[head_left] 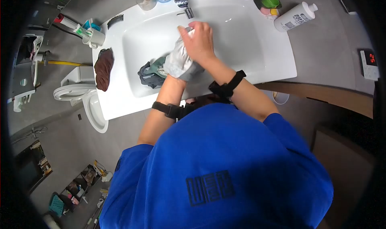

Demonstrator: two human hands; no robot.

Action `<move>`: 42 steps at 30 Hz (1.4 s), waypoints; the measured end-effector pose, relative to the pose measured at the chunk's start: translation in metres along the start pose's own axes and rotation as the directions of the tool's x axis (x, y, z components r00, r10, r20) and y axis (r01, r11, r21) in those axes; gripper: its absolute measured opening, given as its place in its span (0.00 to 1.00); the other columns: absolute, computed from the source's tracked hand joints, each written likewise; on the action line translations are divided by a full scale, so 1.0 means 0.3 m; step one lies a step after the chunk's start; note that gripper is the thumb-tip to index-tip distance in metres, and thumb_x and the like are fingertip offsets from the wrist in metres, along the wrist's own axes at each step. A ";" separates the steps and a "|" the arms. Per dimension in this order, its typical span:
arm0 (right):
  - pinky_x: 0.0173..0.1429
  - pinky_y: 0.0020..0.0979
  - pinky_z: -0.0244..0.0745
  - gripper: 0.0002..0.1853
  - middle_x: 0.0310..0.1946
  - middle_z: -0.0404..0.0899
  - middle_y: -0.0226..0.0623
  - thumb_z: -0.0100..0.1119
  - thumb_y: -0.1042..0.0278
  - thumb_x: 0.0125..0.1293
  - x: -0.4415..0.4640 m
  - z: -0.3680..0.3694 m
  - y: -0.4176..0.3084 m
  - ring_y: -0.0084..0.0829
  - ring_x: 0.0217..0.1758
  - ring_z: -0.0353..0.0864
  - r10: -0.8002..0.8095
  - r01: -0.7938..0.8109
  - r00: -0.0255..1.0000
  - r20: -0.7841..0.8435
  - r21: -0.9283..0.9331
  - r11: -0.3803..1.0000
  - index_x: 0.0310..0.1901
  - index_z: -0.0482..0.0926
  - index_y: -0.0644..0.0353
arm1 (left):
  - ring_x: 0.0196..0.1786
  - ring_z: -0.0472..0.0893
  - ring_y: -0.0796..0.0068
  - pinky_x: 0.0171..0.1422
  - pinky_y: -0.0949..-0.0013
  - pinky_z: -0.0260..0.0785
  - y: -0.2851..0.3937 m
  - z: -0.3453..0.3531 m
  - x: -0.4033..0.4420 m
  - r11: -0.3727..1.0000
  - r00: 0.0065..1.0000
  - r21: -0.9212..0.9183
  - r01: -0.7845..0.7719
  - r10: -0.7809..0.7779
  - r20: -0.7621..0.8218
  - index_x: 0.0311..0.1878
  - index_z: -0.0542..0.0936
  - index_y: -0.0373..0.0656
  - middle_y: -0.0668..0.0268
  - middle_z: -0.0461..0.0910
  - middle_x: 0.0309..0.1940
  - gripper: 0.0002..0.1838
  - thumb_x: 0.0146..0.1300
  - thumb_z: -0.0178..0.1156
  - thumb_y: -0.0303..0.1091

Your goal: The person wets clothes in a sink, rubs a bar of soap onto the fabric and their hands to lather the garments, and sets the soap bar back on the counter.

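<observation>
A wet-looking white and grey cloth (177, 60) is bunched up over the sink basin (245, 48). My right hand (200, 43) presses onto it from above, with its fingers curled around the upper end near the faucet. The cloth covers my left hand, so only the left wrist (174, 84) shows below it and the fingers are hidden. Dark grey-green fabric (152, 73) lies in the basin just left of the white cloth.
The faucet (187, 13) stands behind my hands. A brown bundled cloth (104, 69) rests on the sink's left rim, near a toothbrush cup (94, 38) and a black comb (115, 21). At the right rim stands a white bottle (295, 17). A toilet (95, 110) is at the left.
</observation>
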State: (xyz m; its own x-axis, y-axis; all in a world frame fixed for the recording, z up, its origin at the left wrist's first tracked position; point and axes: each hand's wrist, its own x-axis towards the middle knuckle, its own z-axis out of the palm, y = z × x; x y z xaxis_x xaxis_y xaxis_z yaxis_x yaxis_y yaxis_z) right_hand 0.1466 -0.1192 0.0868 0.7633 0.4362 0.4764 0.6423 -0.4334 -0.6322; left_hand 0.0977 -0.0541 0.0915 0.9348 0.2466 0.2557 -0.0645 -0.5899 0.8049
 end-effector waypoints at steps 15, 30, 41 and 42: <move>0.67 0.51 0.59 0.30 0.64 0.61 0.57 0.56 0.39 0.59 0.097 0.034 0.133 0.53 0.69 0.59 0.458 -0.529 0.825 0.332 0.165 0.833 0.57 0.72 0.52 | 0.59 0.70 0.51 0.63 0.58 0.63 -0.101 -0.002 -0.040 0.944 0.989 0.302 -0.133 0.145 -0.017 0.63 0.68 0.48 0.52 0.70 0.56 0.28 0.59 0.56 0.46; 0.66 0.50 0.61 0.26 0.57 0.71 0.49 0.60 0.45 0.58 -0.005 -0.035 -0.038 0.50 0.65 0.66 -0.434 0.419 0.847 0.307 0.115 0.901 0.53 0.74 0.51 | 0.59 0.70 0.53 0.64 0.57 0.61 -0.035 -0.005 0.026 0.967 0.994 -0.247 -0.062 0.037 -0.103 0.59 0.70 0.43 0.54 0.72 0.55 0.26 0.60 0.54 0.45; 0.63 0.53 0.63 0.26 0.57 0.69 0.52 0.57 0.44 0.61 0.101 -0.013 0.067 0.51 0.62 0.68 -0.152 0.102 0.953 0.261 0.195 0.975 0.55 0.73 0.53 | 0.60 0.71 0.57 0.63 0.59 0.62 -0.046 -0.023 0.003 0.857 0.968 0.459 -0.234 0.250 0.028 0.63 0.66 0.45 0.54 0.73 0.55 0.28 0.62 0.52 0.47; 0.63 0.55 0.61 0.26 0.58 0.68 0.51 0.58 0.44 0.60 0.127 -0.009 0.083 0.52 0.62 0.67 0.232 -0.269 0.934 0.271 0.106 0.957 0.55 0.74 0.51 | 0.61 0.71 0.57 0.64 0.60 0.62 -0.033 -0.031 -0.003 0.873 0.979 0.445 -0.198 0.196 0.051 0.64 0.66 0.45 0.55 0.72 0.56 0.29 0.62 0.52 0.47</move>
State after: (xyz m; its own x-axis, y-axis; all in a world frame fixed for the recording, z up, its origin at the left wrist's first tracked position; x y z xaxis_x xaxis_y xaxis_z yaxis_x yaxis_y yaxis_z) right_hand 0.1919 -0.1154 0.0909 0.8436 0.5203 0.1327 0.4023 -0.4488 -0.7979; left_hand 0.0943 -0.0413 0.0882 0.9206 0.0863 0.3809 -0.0861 -0.9065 0.4134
